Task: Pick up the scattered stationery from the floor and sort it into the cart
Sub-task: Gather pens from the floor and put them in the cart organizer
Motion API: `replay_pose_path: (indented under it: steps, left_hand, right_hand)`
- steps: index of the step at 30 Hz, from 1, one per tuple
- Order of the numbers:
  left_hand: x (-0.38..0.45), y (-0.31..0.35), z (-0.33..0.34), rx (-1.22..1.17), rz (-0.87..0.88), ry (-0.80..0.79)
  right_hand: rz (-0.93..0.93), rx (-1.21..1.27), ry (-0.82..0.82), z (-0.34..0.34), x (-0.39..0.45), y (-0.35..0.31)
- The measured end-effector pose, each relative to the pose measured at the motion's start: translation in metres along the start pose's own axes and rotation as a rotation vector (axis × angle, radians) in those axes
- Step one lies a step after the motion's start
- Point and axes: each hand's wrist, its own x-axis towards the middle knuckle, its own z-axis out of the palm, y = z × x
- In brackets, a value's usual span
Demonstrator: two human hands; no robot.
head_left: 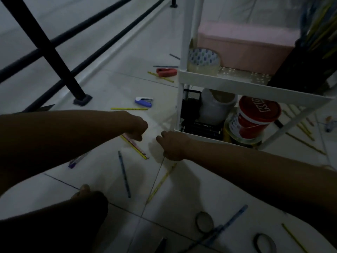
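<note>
A: We saw the white three-tier metal cart (226,83) at two o'clock, clear tape roll (204,59) on its middle shelf.

B: And the stationery?

A: Scattered on the pale tiled floor (113,84): blue-and-white stapler (144,101) at twelve, red stapler (166,72) beyond, dark blue pen (124,174) at six.

B: Our hands?

A: Left hand (135,127) curled around yellow pencils (135,147). Right hand (172,146) curled knuckles-up; we couldn't tell whether it held anything.
</note>
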Motion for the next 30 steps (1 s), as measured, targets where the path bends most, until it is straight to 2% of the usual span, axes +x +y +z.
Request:
replay_pose_path:
  steps: [5,10,16,23,25,27,30]
  left_hand:
    - [0.026,-0.042,-0.013,0.0,0.043,0.032]
    - [0.053,-0.075,-0.035,-0.009,0.087,0.175]
    - [0.099,-0.132,-0.036,0.044,0.119,0.261]
    - [0.164,-0.165,-0.035,-0.03,0.105,0.394]
    - [0.18,-0.169,-0.043,-0.058,0.099,0.443]
    - [0.196,-0.169,-0.053,-0.067,0.092,0.509]
    - [0.221,-0.164,-0.07,-0.148,0.127,0.595]
  right_hand:
    - [0.127,0.052,0.005,-0.004,0.043,-0.001]
    - [0.242,0.08,-0.028,-0.011,0.091,0.011]
    - [0.406,0.175,-0.023,-0.024,0.134,0.029]
    - [0.549,0.305,-0.012,0.008,0.168,0.036]
    - [0.586,0.337,0.028,0.023,0.181,0.041]
    - [0.633,0.355,0.138,0.035,0.196,0.049]
    - [0.787,0.387,0.268,0.043,0.222,0.061]
